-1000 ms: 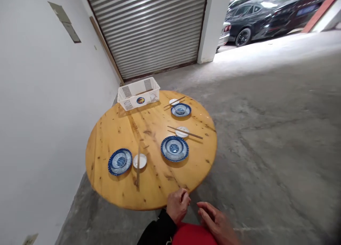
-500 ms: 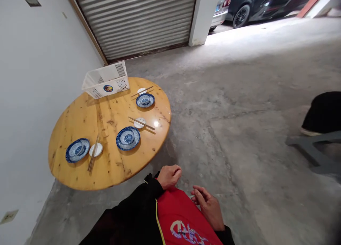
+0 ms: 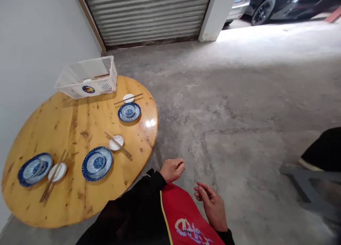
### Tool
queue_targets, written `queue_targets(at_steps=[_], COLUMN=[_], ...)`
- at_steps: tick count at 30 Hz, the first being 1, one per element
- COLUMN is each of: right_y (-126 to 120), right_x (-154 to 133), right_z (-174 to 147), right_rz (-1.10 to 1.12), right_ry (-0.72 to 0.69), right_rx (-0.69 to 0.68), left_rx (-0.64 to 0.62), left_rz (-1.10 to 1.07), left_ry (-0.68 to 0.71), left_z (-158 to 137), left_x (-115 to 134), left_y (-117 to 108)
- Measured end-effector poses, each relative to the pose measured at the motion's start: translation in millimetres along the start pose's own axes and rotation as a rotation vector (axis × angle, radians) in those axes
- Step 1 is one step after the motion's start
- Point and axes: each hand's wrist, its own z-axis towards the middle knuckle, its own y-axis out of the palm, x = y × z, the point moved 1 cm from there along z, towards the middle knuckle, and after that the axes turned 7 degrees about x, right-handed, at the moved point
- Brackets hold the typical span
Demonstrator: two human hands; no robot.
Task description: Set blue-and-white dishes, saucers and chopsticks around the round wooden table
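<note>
My left hand [image 3: 172, 169] is loosely curled into a fist in front of my body, near the table's right edge, with nothing visible in it. Lower right, my right hand [image 3: 213, 206] hangs with fingers half bent and the thumb apart, also holding nothing. Both hands are off the round wooden table [image 3: 66, 128]. On it stand three blue-and-white place settings: a left plate [image 3: 24, 174], a middle plate [image 3: 87, 167] and a far plate [image 3: 122, 112], each with a bowl on top. By each plate, chopsticks [image 3: 54, 175] rest across a small white dish [image 3: 116, 142].
A white plastic basket [image 3: 103, 87] stands at the table's back, with a white piece and sticks inside. Behind are a roller shutter [image 3: 151, 17] and a pillar [image 3: 213, 23]. A grey stool [image 3: 303, 181] with a dark-clothed person's leg [image 3: 323, 151] is at the right. Cars are parked outside.
The view has moved closer to the table, which now lies larger and farther left. The basket's contents have come into sight. My hands keep nearly the same pose.
</note>
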Motion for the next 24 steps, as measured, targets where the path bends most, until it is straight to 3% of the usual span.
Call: queue_targets(at_steps=[3, 6, 11, 16, 24], right_y=[-15, -18, -5, 12, 30], right_x=[-31, -57, -90, -135, -245], right_z=[52, 94, 160, 250, 413], right_rz=[-0.01, 0.001, -0.005, -0.06, -0.142], right_ry=[-0.017, -0.023, 0.0, -0.031, -0.263], right_rx=[0.058, 0.074, -0.078, -0.276, -0.468], left_rx=[0.007, -0.024, -0.023, 0.185, 0.619], left_rz=[-0.002, 0.019, 0.017, 0.004, -0.078], left_ry=[0.001, -0.015, -0.091, -0.214, -0.37], left_z=[53, 87, 131, 193, 314], left_x=[18, 26, 24, 21, 37], left_y=[-1, -1, 5, -1, -19])
